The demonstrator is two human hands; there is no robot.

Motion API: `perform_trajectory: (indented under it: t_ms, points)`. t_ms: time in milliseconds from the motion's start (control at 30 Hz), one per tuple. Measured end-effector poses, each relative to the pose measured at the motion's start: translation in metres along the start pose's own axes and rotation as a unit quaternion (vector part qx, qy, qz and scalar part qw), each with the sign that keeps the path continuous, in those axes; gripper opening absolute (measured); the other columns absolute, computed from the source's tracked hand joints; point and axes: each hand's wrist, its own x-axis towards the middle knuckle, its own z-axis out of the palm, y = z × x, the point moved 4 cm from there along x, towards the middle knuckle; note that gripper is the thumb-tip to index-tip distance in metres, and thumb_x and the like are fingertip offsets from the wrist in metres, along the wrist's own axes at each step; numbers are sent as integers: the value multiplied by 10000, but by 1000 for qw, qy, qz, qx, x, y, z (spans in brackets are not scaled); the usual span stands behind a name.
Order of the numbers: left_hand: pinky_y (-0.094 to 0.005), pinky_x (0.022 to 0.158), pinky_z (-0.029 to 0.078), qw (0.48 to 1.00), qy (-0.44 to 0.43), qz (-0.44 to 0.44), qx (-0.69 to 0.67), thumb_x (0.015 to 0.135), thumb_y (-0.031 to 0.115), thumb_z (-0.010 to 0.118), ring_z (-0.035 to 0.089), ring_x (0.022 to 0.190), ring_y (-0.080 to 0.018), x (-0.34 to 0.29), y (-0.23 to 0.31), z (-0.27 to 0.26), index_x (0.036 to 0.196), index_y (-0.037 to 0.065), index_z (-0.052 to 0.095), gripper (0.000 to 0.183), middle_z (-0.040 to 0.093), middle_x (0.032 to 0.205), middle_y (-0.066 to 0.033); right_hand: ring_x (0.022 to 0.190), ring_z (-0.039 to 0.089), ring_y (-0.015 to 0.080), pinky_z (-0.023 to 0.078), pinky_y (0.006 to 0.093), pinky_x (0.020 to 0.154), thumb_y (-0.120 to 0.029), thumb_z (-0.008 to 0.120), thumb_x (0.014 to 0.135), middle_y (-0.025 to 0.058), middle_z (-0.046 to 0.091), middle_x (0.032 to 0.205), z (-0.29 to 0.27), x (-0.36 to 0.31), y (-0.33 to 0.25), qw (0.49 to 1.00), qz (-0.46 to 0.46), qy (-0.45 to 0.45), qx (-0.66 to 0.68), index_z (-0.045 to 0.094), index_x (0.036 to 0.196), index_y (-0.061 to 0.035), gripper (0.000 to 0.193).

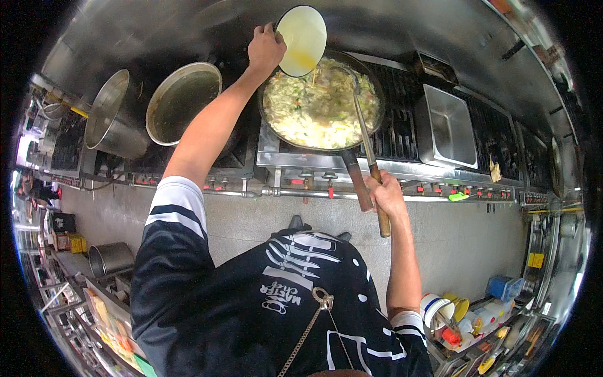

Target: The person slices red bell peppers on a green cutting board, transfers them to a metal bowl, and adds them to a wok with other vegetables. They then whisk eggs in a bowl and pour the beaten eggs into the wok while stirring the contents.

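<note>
My left hand (266, 50) grips the edge of a pale bowl (303, 34), which is tipped over a large pan (267, 124). Some yellow liquid shows on the bowl's inner side, near its lower edge. In the pan lies a chopped, pale yellow food mixture (308, 119) with green and orange bits. My right hand (388, 192) is closed around the wooden handle of a long metal ladle (365, 133). The ladle's head rests in the food at the pan's far right, partly hidden. Beside my right hand, the pan's own handle (356, 181) points toward me.
Left of the pan, a wide pot (217, 76) holds dark liquid, with a tall steel pot (100, 119) beyond. A deep rectangular steel pan (449, 125) sits on the grates at right. Red knobs and a rail (289, 191) line the stove front. Containers (505, 288) stand behind me at right.
</note>
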Motion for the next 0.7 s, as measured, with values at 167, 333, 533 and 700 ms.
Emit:
perform_trajectory:
  t_ms: [167, 333, 533, 700]
  points:
    - [-509, 812, 616, 998, 30, 46, -4, 975, 223, 596, 705, 967, -433, -16, 0, -14, 1323, 5, 627, 411, 638, 1190, -247, 401, 435, 118, 370, 296, 382, -301, 660, 1012, -28, 480, 584, 23, -14, -5, 968, 33, -110, 223, 601, 961, -71, 242]
    - [-512, 808, 611, 996, 30, 80, -4, 948, 196, 622, 700, 971, -429, -23, 8, -16, 1336, 12, 606, 430, 629, 1135, -231, 390, 413, 103, 313, 280, 371, -294, 638, 1031, -47, 455, 575, 24, -42, -10, 903, 115, -176, 375, 631, 948, -81, 228]
    - [-483, 832, 606, 986, 40, 163, 22, 917, 176, 646, 695, 979, -402, -23, 21, -17, 1321, 24, 615, 433, 617, 1113, -207, 407, 427, 97, 335, 264, 388, -306, 662, 1016, -38, 468, 595, 1, -71, -14, 931, 68, -155, 322, 582, 1011, -74, 246]
    - [-461, 849, 609, 975, 36, 218, 33, 903, 166, 680, 684, 1024, -378, -18, 30, -14, 1381, 48, 589, 500, 609, 1133, -179, 428, 487, 106, 429, 286, 412, -287, 697, 985, -16, 523, 603, -31, -99, -6, 985, 94, -76, 119, 579, 1044, -65, 258]
